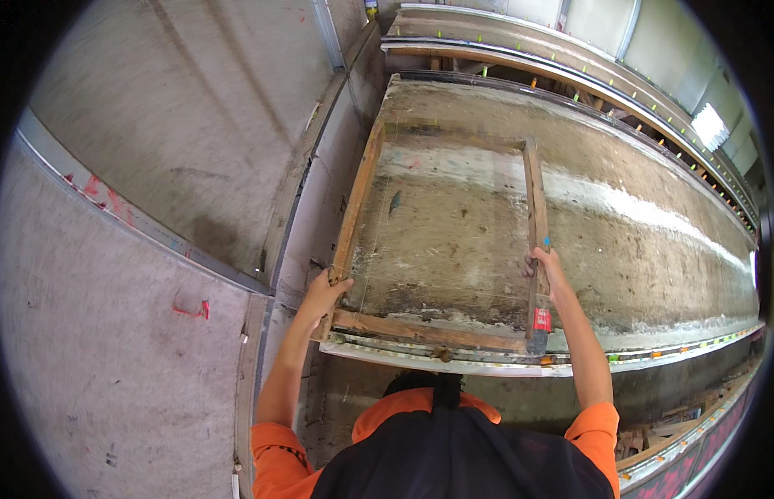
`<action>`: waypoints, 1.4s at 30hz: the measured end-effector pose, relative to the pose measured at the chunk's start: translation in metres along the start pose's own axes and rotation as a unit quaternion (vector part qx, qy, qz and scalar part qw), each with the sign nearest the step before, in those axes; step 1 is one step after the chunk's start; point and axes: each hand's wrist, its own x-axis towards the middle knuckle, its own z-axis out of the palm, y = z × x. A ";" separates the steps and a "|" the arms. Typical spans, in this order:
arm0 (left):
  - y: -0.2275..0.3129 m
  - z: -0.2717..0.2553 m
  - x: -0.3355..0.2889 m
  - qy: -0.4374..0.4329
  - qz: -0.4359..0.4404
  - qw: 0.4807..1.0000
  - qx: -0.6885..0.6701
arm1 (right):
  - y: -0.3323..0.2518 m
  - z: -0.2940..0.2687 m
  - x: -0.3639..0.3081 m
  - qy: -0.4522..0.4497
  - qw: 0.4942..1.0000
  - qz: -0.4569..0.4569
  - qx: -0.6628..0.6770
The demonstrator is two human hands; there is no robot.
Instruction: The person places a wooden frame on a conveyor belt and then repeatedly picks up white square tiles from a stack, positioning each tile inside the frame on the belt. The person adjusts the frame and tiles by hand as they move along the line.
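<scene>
A: Frame position and hold, quick?

B: Wooden screen frame (359, 200), middle of the picture, over the long surface (653, 258). Left grip (324, 295) pinches its left side near the lower-left corner; right grip (549, 268) wraps the right side, lower half. Can't tell if it's resting or slightly lifted.

A: What could go wrong?

B: Both holds sit toward the lower end, so the upper end could dip and scrape, I'd say. Uneven lifting could twist it. The lower side might snag on the white edge rail (478, 363) or the orange tab (547, 360) just beside the lower-right corner.

A: Counts?

B: One frame, four sides. Two grips, both occupied. One red label (542, 319), one blue mark (546, 241), both on the right side. Long surfaces: two for sure, counting another surface (470, 27), upper right. Green tabs (484, 71): several, too small to count.
</scene>
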 end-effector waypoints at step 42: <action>-0.031 0.023 0.091 0.131 0.179 0.942 0.252 | 0.040 -0.027 0.056 0.200 0.799 -0.175 -0.540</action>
